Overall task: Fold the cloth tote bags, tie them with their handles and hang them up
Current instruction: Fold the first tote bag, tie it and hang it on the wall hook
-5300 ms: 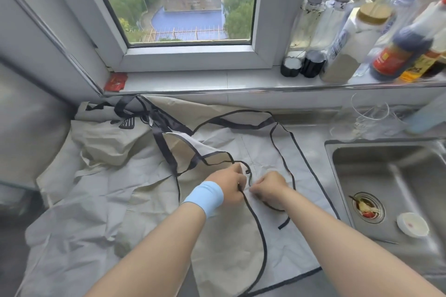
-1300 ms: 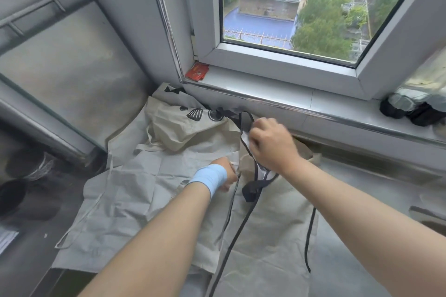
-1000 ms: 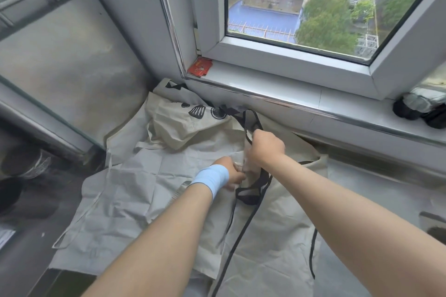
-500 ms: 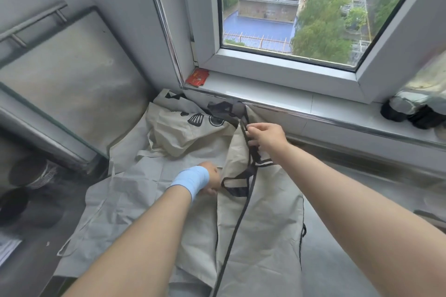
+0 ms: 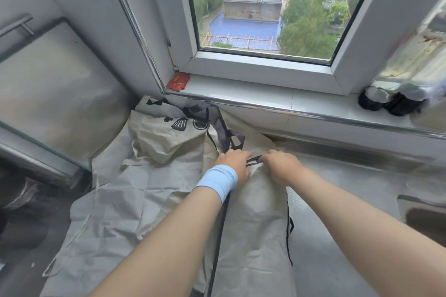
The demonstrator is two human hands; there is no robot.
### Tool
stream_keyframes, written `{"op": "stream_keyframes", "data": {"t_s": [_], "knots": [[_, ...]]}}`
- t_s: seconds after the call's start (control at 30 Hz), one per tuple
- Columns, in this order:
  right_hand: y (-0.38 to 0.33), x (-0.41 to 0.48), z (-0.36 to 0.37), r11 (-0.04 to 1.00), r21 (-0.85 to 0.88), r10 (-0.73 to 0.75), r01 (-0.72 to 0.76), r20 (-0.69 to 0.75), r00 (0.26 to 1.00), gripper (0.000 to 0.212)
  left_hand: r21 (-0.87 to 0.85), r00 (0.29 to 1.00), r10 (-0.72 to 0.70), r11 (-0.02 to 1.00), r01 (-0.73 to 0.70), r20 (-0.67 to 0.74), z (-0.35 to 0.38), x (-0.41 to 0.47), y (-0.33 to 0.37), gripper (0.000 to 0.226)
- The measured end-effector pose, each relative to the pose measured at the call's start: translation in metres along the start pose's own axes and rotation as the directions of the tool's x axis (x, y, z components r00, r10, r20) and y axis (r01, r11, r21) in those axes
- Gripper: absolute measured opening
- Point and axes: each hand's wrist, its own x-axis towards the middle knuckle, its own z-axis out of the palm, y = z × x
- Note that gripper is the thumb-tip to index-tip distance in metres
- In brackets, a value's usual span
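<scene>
window [image 5: 265, 7] over white sill [image 5: 241, 94]; steel counter [image 5: 337, 224], sink [image 5: 424, 214] at right edge | cream tote bags [image 5: 135, 200] heaped on counter below sill; narrow folded bag [image 5: 255, 236] lying on top | left hand [image 5: 235, 164], right hand [image 5: 281, 166] both pinching its black handle [image 5: 253, 160] | red packet [image 5: 178, 81] in sill corner

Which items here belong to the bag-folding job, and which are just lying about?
Job: tote bag, its black handle pinched by left hand and right hand, other bags piled left.
Lying about: red packet on sill, dark containers, sink corner.
</scene>
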Motion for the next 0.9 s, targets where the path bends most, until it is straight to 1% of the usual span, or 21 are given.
{"op": "stream_keyframes", "data": {"t_s": [0.03,0.1,0.17,0.2,0.23,0.27,0.3,0.33,0.37,0.4,0.43,0.47,0.53,0.6,0.63,0.7,0.73,0.77,0.8,0.83,0.9], "knots": [[-0.001,0.001,0.001,0.999,0.038,-0.013,0.014,-0.043,0.999,0.043,0.039,0.999,-0.011,0.999,0.009,0.046,0.002,0.003,0.001,0.048],[-0.001,0.004,0.002,0.978,0.196,-0.032,0.071,-0.192,0.981,0.035,0.028,0.997,-0.039,0.999,0.037,0.072,0.003,0.008,0.001,0.049],[0.001,0.003,0.004,0.912,0.376,-0.027,0.165,-0.346,0.938,0.034,0.027,0.993,-0.066,0.998,0.063,0.093,0.0,0.014,0.0,0.044],[0.004,0.0,0.006,0.872,0.457,0.022,0.176,-0.395,0.918,0.038,0.065,0.989,-0.083,0.995,0.075,0.119,-0.003,0.017,0.0,0.041],[0.006,-0.004,0.005,0.84,0.525,0.109,0.136,-0.409,0.906,0.043,0.103,0.981,-0.117,0.989,0.102,0.155,-0.005,0.021,-0.002,0.041],[0.01,-0.007,0.009,0.811,0.585,0.238,0.035,-0.383,0.892,0.043,0.135,0.968,-0.158,0.982,0.132,0.197,-0.008,0.023,-0.002,0.042],[0.016,-0.011,0.011,0.778,0.616,0.373,-0.121,-0.299,0.879,0.04,0.162,0.952,-0.194,0.974,0.158,0.237,-0.01,0.026,0.0,0.043],[0.021,-0.015,0.014,0.734,0.616,0.476,-0.286,-0.167,0.863,0.034,0.18,0.94,-0.216,0.968,0.172,0.266,-0.013,0.028,0.002,0.043],[0.023,-0.02,0.015,0.693,0.593,0.521,-0.41,-0.019,0.854,0.028,0.183,0.934,-0.217,0.968,0.17,0.283,-0.014,0.032,0.006,0.043],[0.025,-0.022,0.02,0.662,0.59,0.51,-0.462,0.097,0.855,0.019,0.168,0.937,-0.2,0.973,0.156,0.288,-0.015,0.036,0.011,0.042],[0.024,-0.024,0.023,0.631,0.627,0.471,-0.456,0.158,0.868,0.013,0.141,0.941,-0.178,0.98,0.142,0.288,-0.015,0.04,0.017,0.04],[0.023,-0.025,0.027,0.591,0.686,0.435,-0.425,0.173,0.884,0.014,0.099,0.945,-0.16,0.986,0.137,0.284,-0.015,0.044,0.023,0.037],[0.023,-0.024,0.032,0.491,0.796,0.422,-0.353,0.137,0.896,0.011,-0.021,0.951,-0.147,0.987,0.159,0.273,-0.013,0.055,0.036,0.029],[0.024,-0.023,0.027,0.38,0.877,0.434,-0.294,0.111,0.894,0.007,-0.123,0.956,-0.144,0.976,0.18,0.254,-0.012,0.061,0.045,0.033],[0.025,-0.023,0.024,0.364,0.89,0.433,-0.276,0.101,0.896,0.009,-0.158,0.962,-0.145,0.97,0.184,0.233,-0.012,0.064,0.047,0.029],[0.028,-0.023,0.02,0.345,0.895,0.418,-0.282,0.122,0.9,0.007,-0.219,0.976,-0.153,0.958,0.186,0.158,-0.012,0.07,0.046,0.01],[0.029,-0.024,0.019,0.295,0.905,0.407,-0.307,0.171,0.897,0.01,-0.274,0.981,-0.17,0.943,0.19,0.095,-0.012,0.074,0.045,0.017],[0.03,-0.026,0.018,0.227,0.914,0.376,-0.336,0.236,0.896,0.019,-0.327,0.984,-0.178,0.928,0.178,0.03,-0.013,0.076,0.044,0.021],[0.032,-0.028,0.018,0.189,0.918,0.326,-0.348,0.275,0.904,0.022,-0.381,0.981,-0.19,0.91,0.166,-0.026,-0.016,0.078,0.043,0.021],[0.034,-0.029,0.017,0.212,0.918,0.284,-0.335,0.271,0.92,0.019,-0.417,0.978,-0.194,0.897,0.148,-0.07,-0.019,0.079,0.042,0.017],[0.037,-0.027,0.018,0.332,0.896,0.304,-0.296,0.196,0.932,0.023,-0.428,0.977,-0.186,0.895,0.125,-0.103,-0.024,0.08,0.039,0.008]]}}
